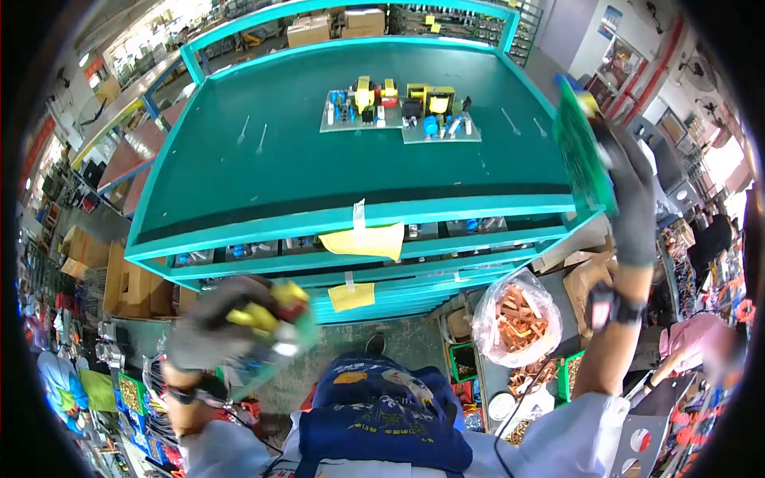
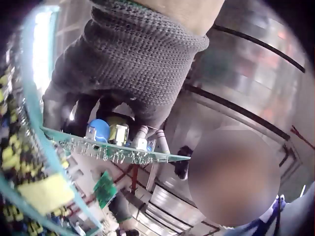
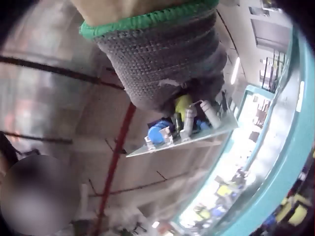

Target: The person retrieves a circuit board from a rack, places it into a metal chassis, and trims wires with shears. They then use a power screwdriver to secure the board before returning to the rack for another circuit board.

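My gloved left hand [image 1: 219,323] grips a circuit board [image 2: 118,152] from its component side, low in front of the rack's left part. Blue, yellow and white parts stand on that board under my fingers, with solder pins along its other face. At the right end of the rack, my gloved right hand [image 1: 631,191] holds a second circuit board [image 1: 582,151] nearly upright, its green underside facing the rack. In the right wrist view, a blue disc and pale cylinders show on it below the glove [image 3: 167,64]. Two more circuit boards [image 1: 362,119] [image 1: 442,131] lie side by side on the green top shelf [image 1: 319,171].
The teal rack [image 1: 470,209] has lower tiers with more boards, and yellow paper tags [image 1: 362,240] hang from its front. To the right, a plastic bag of copper-coloured pieces [image 1: 518,319] sits on a bench near a green bin [image 1: 572,373]. Cardboard boxes [image 1: 135,287] stand at the left.
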Motion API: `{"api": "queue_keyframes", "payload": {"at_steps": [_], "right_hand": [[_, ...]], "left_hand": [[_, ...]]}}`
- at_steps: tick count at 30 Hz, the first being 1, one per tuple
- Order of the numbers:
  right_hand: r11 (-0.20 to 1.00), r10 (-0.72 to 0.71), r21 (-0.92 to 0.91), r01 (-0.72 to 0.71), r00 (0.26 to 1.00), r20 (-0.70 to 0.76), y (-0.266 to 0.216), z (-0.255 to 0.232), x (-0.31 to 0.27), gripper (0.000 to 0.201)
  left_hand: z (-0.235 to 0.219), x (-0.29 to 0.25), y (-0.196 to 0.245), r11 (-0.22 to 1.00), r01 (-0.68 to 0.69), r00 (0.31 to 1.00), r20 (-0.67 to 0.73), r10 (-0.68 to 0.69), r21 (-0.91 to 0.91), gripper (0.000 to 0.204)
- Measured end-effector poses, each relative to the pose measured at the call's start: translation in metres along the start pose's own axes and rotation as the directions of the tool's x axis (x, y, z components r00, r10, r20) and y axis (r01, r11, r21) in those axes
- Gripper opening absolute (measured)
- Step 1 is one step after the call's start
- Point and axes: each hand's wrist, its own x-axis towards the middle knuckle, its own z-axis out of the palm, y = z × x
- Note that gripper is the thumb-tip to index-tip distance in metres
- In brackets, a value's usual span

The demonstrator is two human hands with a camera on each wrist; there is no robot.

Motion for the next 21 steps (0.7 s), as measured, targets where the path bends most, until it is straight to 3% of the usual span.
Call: {"api": "queue_keyframes", "payload": {"at_steps": [1, 2, 3, 4, 5, 6, 8, 10, 12, 14, 15, 18, 19, 21], "right_hand": [[0.997, 0.028, 0.062, -0.036, 0.991, 0.131, 0.011, -0.018, -0.027, 0.038], [0.990, 0.043, 0.119, -0.076, 0.965, 0.258, 0.025, -0.035, -0.055, 0.039], [0.972, 0.174, 0.100, -0.211, 0.941, 0.291, 0.032, -0.040, -0.093, 0.039], [0.984, 0.162, 0.008, -0.180, 0.906, 0.392, 0.044, -0.036, -0.111, 0.038], [0.989, 0.148, -0.075, -0.128, 0.860, 0.487, 0.056, -0.032, -0.129, 0.038], [0.977, 0.028, -0.177, 0.117, 0.757, 0.653, 0.071, -0.016, -0.139, 0.037], [0.948, 0.315, -0.238, -0.211, 0.722, 0.616, 0.129, 0.026, -0.204, 0.036], [0.870, 0.492, -0.312, -0.382, 0.705, 0.511, 0.183, 0.065, -0.250, 0.032], [0.878, 0.476, -0.281, -0.388, 0.774, 0.417, 0.254, 0.090, -0.288, 0.029], [0.819, 0.463, -0.490, -0.298, 0.848, 0.257, 0.303, 0.114, -0.303, 0.028], [0.769, 0.435, -0.586, -0.257, 0.882, 0.184, 0.316, 0.123, -0.306, 0.028], [0.792, 0.343, -0.585, -0.176, 0.921, 0.187, 0.331, 0.140, -0.292, 0.028], [0.792, 0.309, -0.603, -0.101, 0.917, 0.252, 0.350, 0.143, -0.291, 0.024], [0.820, 0.244, -0.561, -0.113, 0.956, 0.164, 0.385, 0.157, -0.294, 0.021]], "left_hand": [[0.031, 0.000, -0.030, 0.951, 0.120, 0.992, 0.067, -0.105, -0.285, 0.042], [0.059, 0.010, -0.047, 0.913, 0.356, 0.933, 0.133, -0.335, -0.200, 0.042], [0.088, 0.019, -0.064, 0.819, 0.566, 0.818, 0.190, -0.544, -0.096, 0.043], [0.119, 0.017, -0.112, 0.801, 0.594, 0.795, 0.207, -0.570, -0.078, 0.043], [0.147, 0.013, -0.151, 0.822, 0.559, 0.828, 0.126, -0.546, -0.108, 0.045], [0.172, 0.008, -0.188, 0.877, 0.481, 0.877, 0.017, -0.481, -0.004, 0.045], [0.212, 0.004, -0.250, 0.915, 0.331, 0.940, -0.166, -0.298, 0.230, 0.046], [0.228, 0.011, -0.288, 0.866, 0.308, 0.943, -0.249, -0.222, 0.395, 0.047], [0.238, 0.021, -0.308, 0.822, 0.294, 0.939, -0.309, -0.153, 0.487, 0.047], [0.238, 0.042, -0.320, 0.801, 0.299, 0.924, -0.366, -0.109, 0.519, 0.047], [0.239, 0.051, -0.329, 0.806, 0.333, 0.929, -0.315, -0.193, 0.489, 0.049], [0.242, 0.078, -0.342, 0.757, 0.525, 0.851, -0.235, -0.470, 0.389, 0.045], [0.248, 0.082, -0.352, 0.726, 0.530, 0.848, -0.280, -0.451, 0.438, 0.049], [0.258, 0.088, -0.383, 0.635, 0.502, 0.847, -0.185, -0.498, 0.587, 0.050]]}}
